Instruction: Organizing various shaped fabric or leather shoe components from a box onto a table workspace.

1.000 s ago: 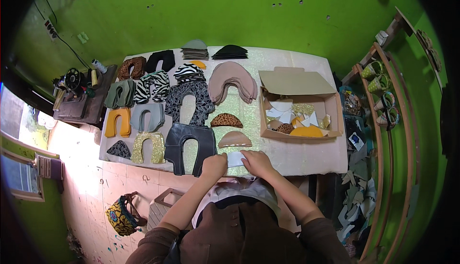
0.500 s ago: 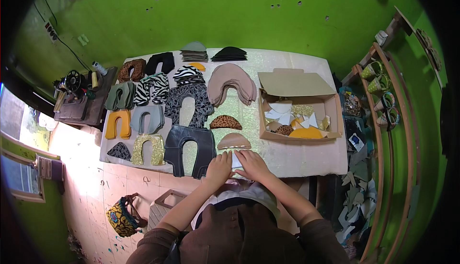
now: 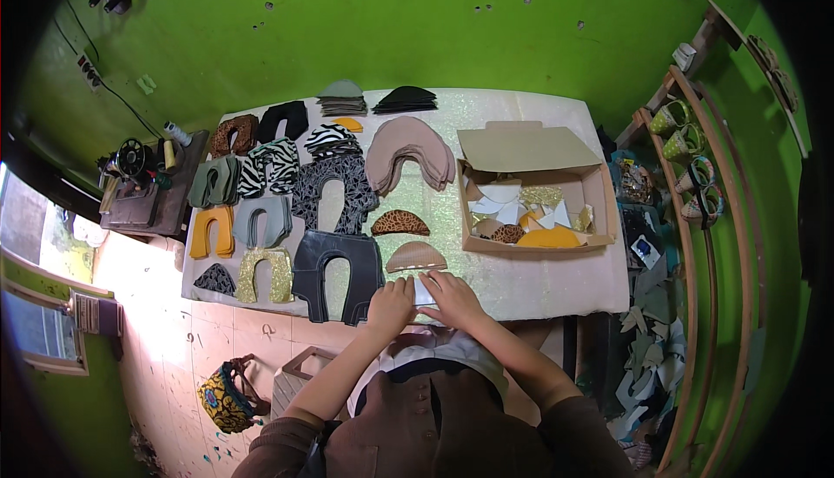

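Observation:
At the front edge of the table, a small flat white piece (image 3: 423, 292) shows between my two hands; most of it is covered by fingers. My left hand (image 3: 393, 303) grips it from the left, its fingers bent and close together. From the other side my right hand (image 3: 451, 298) holds it, fingers laid over its right part. Just beyond my fingertips lies a stack of tan half-round pieces (image 3: 416, 257). Farther off is a leopard-print half-round piece (image 3: 400, 223). Left of my hands sit dark U-shaped pieces (image 3: 368, 278) with pale edge lines.
An open cardboard box (image 3: 537, 248) holding offcuts stands on the right. Stacks of U-shaped pieces, such as beige ones (image 3: 408, 144) and zebra-print ones (image 3: 254, 171), cover the left and middle. A sewing machine (image 3: 133, 157) stands far left; a wooden shoe rack (image 3: 695, 131) is at right.
The view has shifted slightly, so the table's things appear a little farther left. Both hands stay at the white piece, of which somewhat more shows now.

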Demonstrator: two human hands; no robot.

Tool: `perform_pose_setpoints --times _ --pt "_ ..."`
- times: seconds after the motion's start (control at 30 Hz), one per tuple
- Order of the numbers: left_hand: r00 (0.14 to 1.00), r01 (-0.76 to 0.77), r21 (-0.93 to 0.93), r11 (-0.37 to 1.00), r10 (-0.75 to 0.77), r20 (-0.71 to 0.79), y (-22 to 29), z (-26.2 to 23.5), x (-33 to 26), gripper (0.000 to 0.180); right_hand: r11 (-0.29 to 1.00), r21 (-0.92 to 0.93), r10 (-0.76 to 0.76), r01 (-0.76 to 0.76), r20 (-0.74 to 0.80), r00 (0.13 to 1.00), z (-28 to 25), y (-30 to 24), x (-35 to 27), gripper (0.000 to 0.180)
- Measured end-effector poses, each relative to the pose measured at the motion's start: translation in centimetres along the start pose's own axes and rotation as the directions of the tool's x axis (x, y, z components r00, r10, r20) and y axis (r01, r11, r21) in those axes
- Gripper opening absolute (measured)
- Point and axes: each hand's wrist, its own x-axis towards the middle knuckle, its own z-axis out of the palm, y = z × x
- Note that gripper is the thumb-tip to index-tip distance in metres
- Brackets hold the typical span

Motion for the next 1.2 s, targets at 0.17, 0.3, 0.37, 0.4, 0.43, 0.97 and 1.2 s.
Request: perform_pose_setpoints --times 0.17,0.3,0.37,0.4,0.43,0.97,1.2 --pt "1.000 0.012 -0.035 0.999 -0.011 0.021 2.0 -3.8 1.8 0.050 0.998 0.061 -0.014 0.026 -0.179 0.984 -2.4 0.5 -0.2 0.046" --pt "0.989 -0.058 -0.009 0.998 0.057 -0.139 3.7 -6.3 4.9 0.040 0.996 0.064 -0.038 0.062 -0.316 0.948 -5.3 2.1 -0.4 0.031" --pt "0.944 -0.134 -0.056 0.989 0.111 -0.311 4.6 -7.2 6.7 0.036 0.996 0.061 -0.037 0.071 -0.438 0.898 -7.6 2.9 -0.2 0.019" --pt "0.949 -0.139 -0.097 0.985 0.104 -0.298 5.4 -7.9 7.7 0.033 0.992 0.085 -0.033 0.094 -0.544 0.839 -8.6 3.6 0.2 0.012" --pt "0.948 -0.141 -0.098 0.985 0.106 -0.300 5.8 -8.1 8.7 0.033 0.992 0.082 -0.034 0.094 -0.545 0.838 -9.6 4.4 0.3 0.012" --pt "0.952 -0.193 -0.152 0.969 0.147 -0.270 11.7 -4.1 24.1 0.014 0.939 0.024 0.342 -0.342 -0.012 0.939 -16.2 26.3 0.7 0.019" --pt "0.998 0.000 -0.253 0.967 -0.015 -0.060 12.4 -2.4 24.2 0.019 0.917 -0.131 0.393 -0.376 0.143 0.909 -13.2 28.9 1.6 0.032"
